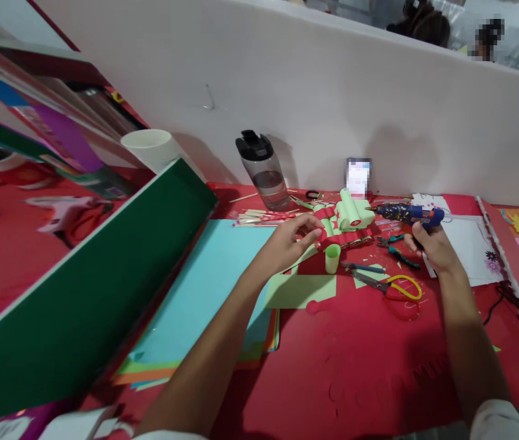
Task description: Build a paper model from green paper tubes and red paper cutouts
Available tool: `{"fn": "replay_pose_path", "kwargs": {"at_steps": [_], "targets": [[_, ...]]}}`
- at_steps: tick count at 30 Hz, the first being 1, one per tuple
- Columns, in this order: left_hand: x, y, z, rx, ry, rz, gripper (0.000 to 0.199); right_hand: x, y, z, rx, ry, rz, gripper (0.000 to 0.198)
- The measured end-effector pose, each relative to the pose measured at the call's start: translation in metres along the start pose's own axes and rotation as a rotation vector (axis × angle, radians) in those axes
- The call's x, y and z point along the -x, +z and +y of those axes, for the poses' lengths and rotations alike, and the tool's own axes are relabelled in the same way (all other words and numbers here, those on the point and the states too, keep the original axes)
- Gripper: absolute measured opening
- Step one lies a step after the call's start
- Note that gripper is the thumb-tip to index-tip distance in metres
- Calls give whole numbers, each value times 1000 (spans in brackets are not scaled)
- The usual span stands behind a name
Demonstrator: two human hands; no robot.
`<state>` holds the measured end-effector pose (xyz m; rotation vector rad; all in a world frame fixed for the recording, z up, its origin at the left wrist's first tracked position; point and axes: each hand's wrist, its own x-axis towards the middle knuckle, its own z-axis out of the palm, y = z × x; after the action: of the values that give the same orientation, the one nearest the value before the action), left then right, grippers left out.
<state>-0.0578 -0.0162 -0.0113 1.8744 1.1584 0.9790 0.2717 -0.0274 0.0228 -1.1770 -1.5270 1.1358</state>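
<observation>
Paper model: the light green and red paper model (pixel 355 215) sits toward the back of the counter (pixel 314 379), between my two sets of fingers.
Left fingers: my left fingers (pixel 306 220) are curved with the thumb near the fingertips, at the model's left front edge; whether they pinch it I cannot tell.
Right fingers: my right fingers (pixel 421 233) are wrapped round the handle of the blue glue gun (pixel 408 214), its nozzle pointing left, close to the model's green block.
Steady work: I judge it best to brace the model lightly from the left, bring the tip in low, and lay a small bead, keeping skin off the nozzle.
Tight back: the white partition (pixel 305 104) rises behind, and the phone (pixel 358 174) stands just behind the model, so a backward shove seems risky.
Right-side clutter: the pliers (pixel 403 258) and yellow-and-red scissors (pixel 405 287) lie below the gun; I would lift over them.
Left edge: the dark green panel (pixel 80 293) slants beside the blue paper (pixel 209 275), limiting my left elbow.
Small roll: the green paper tube (pixel 332 259) stands just in front of the model, easily knocked.
Open room: the widest stretch is the red counter between my forearms.
</observation>
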Motion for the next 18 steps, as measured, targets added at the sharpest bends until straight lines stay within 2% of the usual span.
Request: {"fn": "replay_pose_path", "kwargs": {"at_steps": [5,8,18], "targets": [[0,-2,-2,-26,3,13,21,-1,5,-1,25,26,44,58],[0,-3,-2,-49,7,10,21,-1,7,-1,66,27,-2,57],[3,-10,1,-139,21,-14,20,-2,31,-1,-120,75,22,59]]}}
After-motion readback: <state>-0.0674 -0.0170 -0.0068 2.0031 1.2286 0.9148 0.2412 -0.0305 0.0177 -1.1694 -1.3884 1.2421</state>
